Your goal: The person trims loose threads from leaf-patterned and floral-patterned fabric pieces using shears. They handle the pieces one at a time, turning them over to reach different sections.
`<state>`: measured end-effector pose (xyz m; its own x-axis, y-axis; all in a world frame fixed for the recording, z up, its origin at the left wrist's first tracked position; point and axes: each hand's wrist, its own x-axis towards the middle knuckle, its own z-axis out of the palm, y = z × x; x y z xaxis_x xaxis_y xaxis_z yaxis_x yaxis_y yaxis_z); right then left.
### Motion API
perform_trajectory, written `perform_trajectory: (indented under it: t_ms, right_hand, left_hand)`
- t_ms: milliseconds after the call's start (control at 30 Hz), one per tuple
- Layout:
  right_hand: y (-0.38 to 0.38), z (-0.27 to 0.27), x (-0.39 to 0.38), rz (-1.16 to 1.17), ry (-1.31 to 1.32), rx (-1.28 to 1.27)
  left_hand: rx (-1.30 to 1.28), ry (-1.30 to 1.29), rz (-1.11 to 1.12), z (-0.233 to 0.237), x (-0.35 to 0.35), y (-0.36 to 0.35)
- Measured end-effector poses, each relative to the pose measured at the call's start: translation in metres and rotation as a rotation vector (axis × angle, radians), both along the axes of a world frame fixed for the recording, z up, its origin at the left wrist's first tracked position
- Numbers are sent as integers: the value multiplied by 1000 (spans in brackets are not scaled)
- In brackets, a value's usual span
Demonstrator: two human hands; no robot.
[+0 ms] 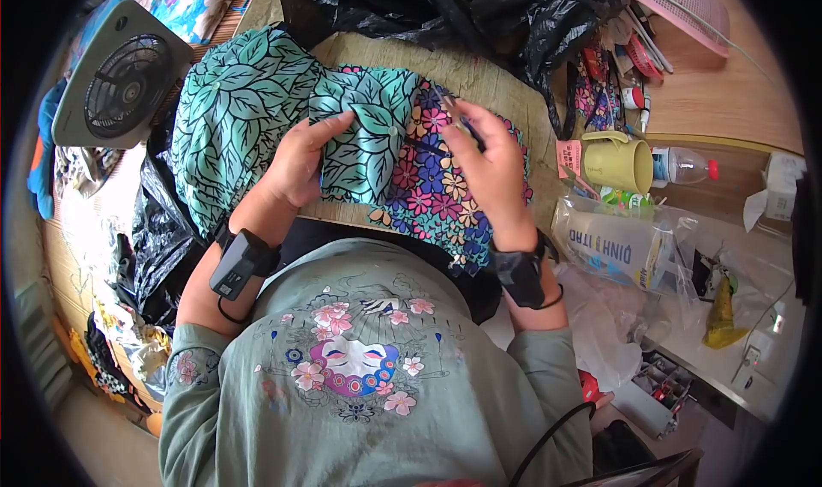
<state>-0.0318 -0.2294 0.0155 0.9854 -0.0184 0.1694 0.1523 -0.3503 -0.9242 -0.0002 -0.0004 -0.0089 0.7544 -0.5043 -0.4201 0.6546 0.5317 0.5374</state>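
Observation:
Green leaf-print fabric (364,157) lies folded on the table in front of me, with a small pale round button or snap near its right edge. My left hand (300,160) grips the left side of this piece, thumb on top and fingers hidden underneath. My right hand (490,149) is closed around small thread snips (471,132), with their metal tips pointing up and left above the cloth. Beneath the snips is dark floral fabric (437,191) in pink, purple and orange. A puffy heap of the same leaf-print fabric (244,110) rests to the left.
Black plastic bags (445,16) cover the table's far side. At right stand a yellow mug (616,163), a plastic bottle (685,166) and a clear printed bag (625,243). A pink basket (685,11) is at far right, a grey fan (124,80) at left.

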Motion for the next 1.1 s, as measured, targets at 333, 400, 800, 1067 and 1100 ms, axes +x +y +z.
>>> perform_trajectory:
  t_ms: [333, 400, 800, 1067, 1100]
  right_hand:
    - [-38, -2, -43, 30, 42, -478]
    - [-39, -1, -45, 23, 55, -503]
    - [-57, -3, -35, -359, 146, -130]
    - [-77, -7, -29, -399, 346, -299]
    - [-79, -13, -27, -411, 322, -323]
  left_hand:
    - [-177, 85, -9, 1, 0, 2]
    - [-172, 92, -7, 0, 0, 2]
    - [-132, 78, 0, 3, 0, 0]
    - [-102, 79, -8, 0, -1, 1]
    - [-103, 77, -10, 1, -1, 1]
